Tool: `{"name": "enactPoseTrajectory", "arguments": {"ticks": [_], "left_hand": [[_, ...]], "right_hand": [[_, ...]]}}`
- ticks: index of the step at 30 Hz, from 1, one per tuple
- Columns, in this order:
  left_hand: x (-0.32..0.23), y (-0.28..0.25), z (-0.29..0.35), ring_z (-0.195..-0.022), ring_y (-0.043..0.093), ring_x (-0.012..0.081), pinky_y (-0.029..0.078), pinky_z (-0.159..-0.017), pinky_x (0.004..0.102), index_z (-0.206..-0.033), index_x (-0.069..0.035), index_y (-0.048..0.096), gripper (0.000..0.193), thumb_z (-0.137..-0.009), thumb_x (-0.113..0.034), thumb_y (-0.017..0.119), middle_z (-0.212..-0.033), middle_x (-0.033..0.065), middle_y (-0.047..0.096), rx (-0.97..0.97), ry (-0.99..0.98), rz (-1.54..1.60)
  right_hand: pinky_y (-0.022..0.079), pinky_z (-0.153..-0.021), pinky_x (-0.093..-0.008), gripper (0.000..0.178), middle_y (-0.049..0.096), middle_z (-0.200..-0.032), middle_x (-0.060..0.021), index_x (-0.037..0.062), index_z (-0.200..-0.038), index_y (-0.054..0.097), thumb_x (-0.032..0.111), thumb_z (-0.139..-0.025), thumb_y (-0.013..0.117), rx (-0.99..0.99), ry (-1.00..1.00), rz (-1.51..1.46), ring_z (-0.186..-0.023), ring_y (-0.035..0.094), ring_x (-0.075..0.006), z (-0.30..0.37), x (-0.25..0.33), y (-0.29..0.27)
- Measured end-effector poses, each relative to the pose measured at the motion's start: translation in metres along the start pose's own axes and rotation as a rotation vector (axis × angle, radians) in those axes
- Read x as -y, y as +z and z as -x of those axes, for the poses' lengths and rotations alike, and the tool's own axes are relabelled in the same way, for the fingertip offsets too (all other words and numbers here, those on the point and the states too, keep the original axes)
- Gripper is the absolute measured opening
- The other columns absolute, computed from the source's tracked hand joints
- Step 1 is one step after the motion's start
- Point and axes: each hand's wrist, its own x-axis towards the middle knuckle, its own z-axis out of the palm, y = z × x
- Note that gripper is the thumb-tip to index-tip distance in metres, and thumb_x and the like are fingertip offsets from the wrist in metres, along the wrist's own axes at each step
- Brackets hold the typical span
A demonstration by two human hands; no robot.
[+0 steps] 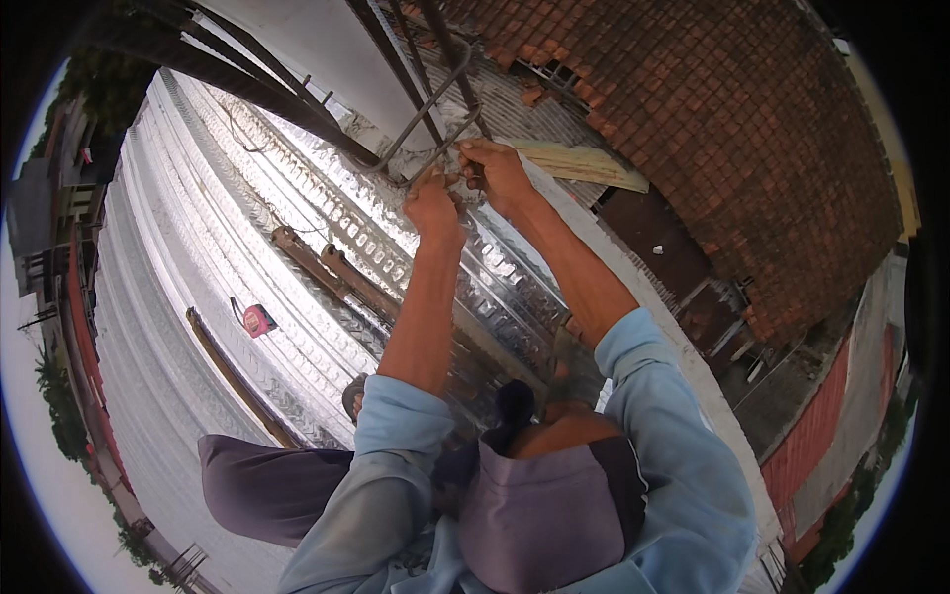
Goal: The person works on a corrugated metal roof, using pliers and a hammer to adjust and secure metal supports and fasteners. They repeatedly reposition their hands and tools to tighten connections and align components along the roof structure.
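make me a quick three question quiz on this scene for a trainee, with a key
1. True or false: the pink tape measure lies on the ribbed metal decking.
2. Choose one: the left hand and right hand are both at
a) the tape measure
b) the bent steel bar
c) the roof tiles
3. Fill in: the tiled roof is on the ____ side of the picture.

Key: 1 true; 2 b; 3 right

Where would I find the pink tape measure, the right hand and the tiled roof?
Pink tape measure (pixel 257 320): head view, middle of its case.
Right hand (pixel 504 176): head view, back of the hand.
Tiled roof (pixel 737 148): head view, its reddish-brown tiles.
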Motion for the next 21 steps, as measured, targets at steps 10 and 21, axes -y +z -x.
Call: {"name": "enactPoseTrajectory", "arguments": {"ticks": [10,21], "left_hand": [[0.011,-0.014,0.002,-0.052,0.048,0.0107,0.038,-0.047,0.0265,-0.103,0.003,0.069,0.018,-0.097,-0.009,0.058,-0.068,0.0039,0.058,0.144,0.436,-0.422],[0.000,-0.023,0.011,-0.057,0.050,0.0087,0.040,-0.052,0.0246,-0.104,0.004,0.069,0.022,-0.099,-0.012,0.055,-0.067,0.0021,0.057,0.272,0.592,-0.714]], "right_hand": [[0.035,-0.051,-0.0254,0.011,0.062,-0.073,-0.0024,-0.0004,-0.091,0.070,0.010,-0.092,0.068,-0.040,-0.061,0.009,-0.059,0.049,-0.0082,-0.002,-0.011,0.011],[0.028,-0.046,-0.0221,0.010,0.063,-0.073,-0.0028,-0.0010,-0.092,0.069,0.008,-0.090,0.067,0.001,-0.194,0.105,-0.055,0.043,-0.0056,-0.019,-0.013,0.015]]}}
